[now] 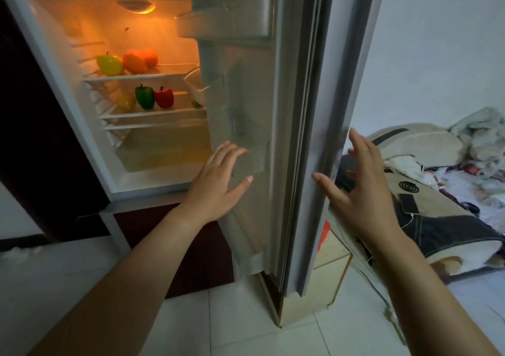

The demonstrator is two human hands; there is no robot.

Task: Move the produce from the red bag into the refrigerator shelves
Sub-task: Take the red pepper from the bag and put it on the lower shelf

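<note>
Step in hand, by judgement: swinging the refrigerator door (246, 87), centre frame.
- Your left hand (218, 183): fingers straight, flat on its inner face, gripping nothing.
- Your right hand (358, 191): fingers splayed, empty, at its outer edge.
- Push evenly and keep your fingertips off the seal.
- Produce, upper left: yellow-green fruit (109, 64) and oranges (139, 59) above; green pepper (144, 97) and red pepper (164, 98) below. All glossy and whole.

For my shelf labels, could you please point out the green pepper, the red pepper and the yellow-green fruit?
green pepper (144, 97): head view, middle of its body.
red pepper (164, 98): head view, middle of its body.
yellow-green fruit (109, 64): head view, centre of its front face.
</note>
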